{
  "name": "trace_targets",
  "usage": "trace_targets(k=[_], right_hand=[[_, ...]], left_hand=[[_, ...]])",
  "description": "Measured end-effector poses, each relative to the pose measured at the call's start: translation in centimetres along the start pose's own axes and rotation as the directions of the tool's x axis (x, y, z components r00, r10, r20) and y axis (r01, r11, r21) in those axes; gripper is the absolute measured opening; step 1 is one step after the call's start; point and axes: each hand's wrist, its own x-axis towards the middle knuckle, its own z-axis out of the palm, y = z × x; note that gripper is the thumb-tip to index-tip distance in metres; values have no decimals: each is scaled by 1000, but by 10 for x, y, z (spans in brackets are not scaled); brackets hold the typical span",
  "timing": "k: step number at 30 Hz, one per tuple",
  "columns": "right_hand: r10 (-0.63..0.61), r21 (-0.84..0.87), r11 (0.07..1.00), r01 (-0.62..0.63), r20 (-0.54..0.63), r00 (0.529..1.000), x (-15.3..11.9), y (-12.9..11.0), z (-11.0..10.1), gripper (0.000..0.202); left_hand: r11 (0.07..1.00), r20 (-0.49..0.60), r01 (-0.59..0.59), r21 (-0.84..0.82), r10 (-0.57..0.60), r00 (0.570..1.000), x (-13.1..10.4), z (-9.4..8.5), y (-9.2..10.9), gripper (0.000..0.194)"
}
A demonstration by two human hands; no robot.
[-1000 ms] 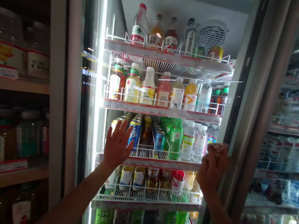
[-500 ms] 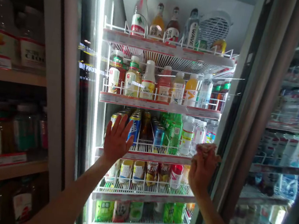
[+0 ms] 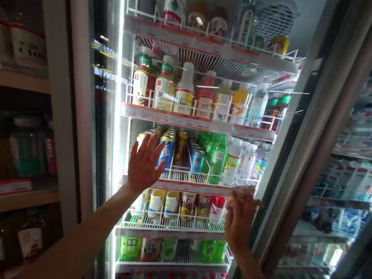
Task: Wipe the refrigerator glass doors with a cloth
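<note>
My left hand (image 3: 144,165) is raised flat with its fingers spread, and it seems to rest against the glass door of a lit drinks cooler. Behind it stand a blue can (image 3: 166,150) and other cans on the middle shelf. On the right, my right hand (image 3: 239,220) is closed on a crumpled pale pinkish cloth (image 3: 245,192) at the glass, level with the middle shelf's edge (image 3: 196,188). Part of the cloth is hidden by the fingers and slightly blurred. Green bottles (image 3: 218,159) stand behind the glass between my hands.
Several wire shelves of bottles and cans fill the cooler, with an upper shelf edge (image 3: 181,120) across it. A metal door frame (image 3: 311,141) runs down the right side. Wooden shelves (image 3: 13,80) with bottles stand left, and another stocked cooler (image 3: 344,204) stands right.
My right hand has moved down and slightly left with the cloth. My left hand keeps nearly the same place and stays spread. The view has tipped down a little.
</note>
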Motion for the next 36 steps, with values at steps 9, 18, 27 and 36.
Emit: trace_targets(k=[9,18,27,36], right_hand=[[-15,-87,996,12,-37,999,-12,14,-1,55],[-215,-5,976,217,122,969,-20,-30,14,54],[-144,-95,987,131,-142,979,38,-3,14,50],[-264,-13,964,265,-144,954,69,-10,14,44]], left_hand=[[1000,13,-17,25,16,1000,-2,-1,-1,63],[1000,19,-1,-11,2,1000,-4,-1,-2,62],[1000,-2,-17,25,17,1000,-3,-1,1,58],[998,14,-20,60,19,1000,-3,-2,1,56]])
